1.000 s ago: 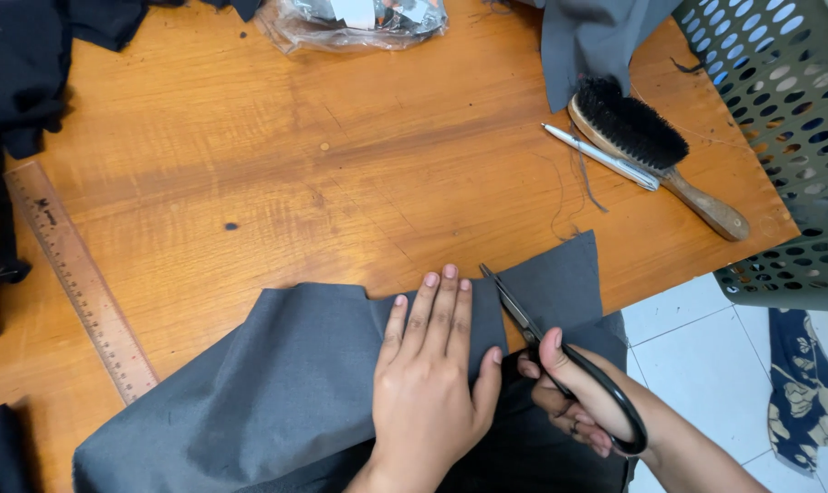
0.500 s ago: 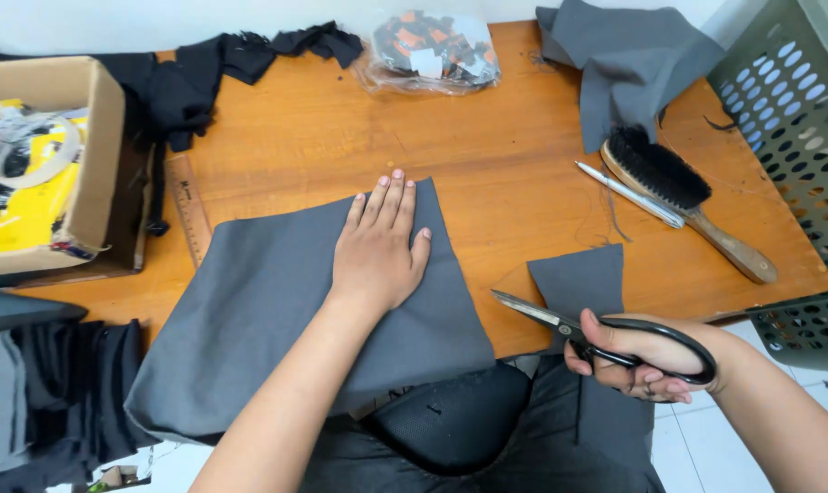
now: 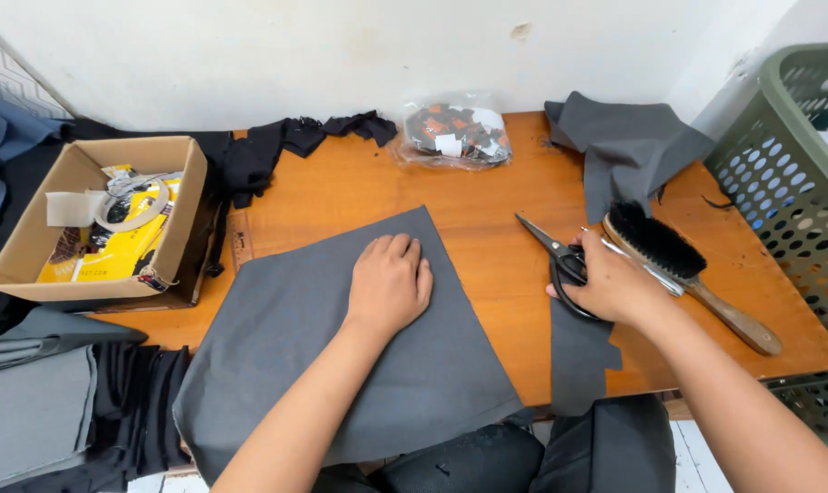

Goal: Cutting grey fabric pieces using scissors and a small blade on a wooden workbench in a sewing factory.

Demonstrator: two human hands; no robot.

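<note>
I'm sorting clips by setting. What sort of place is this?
Probably a small tailoring or sewing workshop: the left hand presses grey cut fabric flat on a wooden table, the right hand holds black scissors, and a clothes brush lies alongside.

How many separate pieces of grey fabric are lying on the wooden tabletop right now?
3: a large grey fabric sheet under the left hand, a small grey offcut below the right hand, a crumpled grey piece at the back. More may be hidden.
</note>
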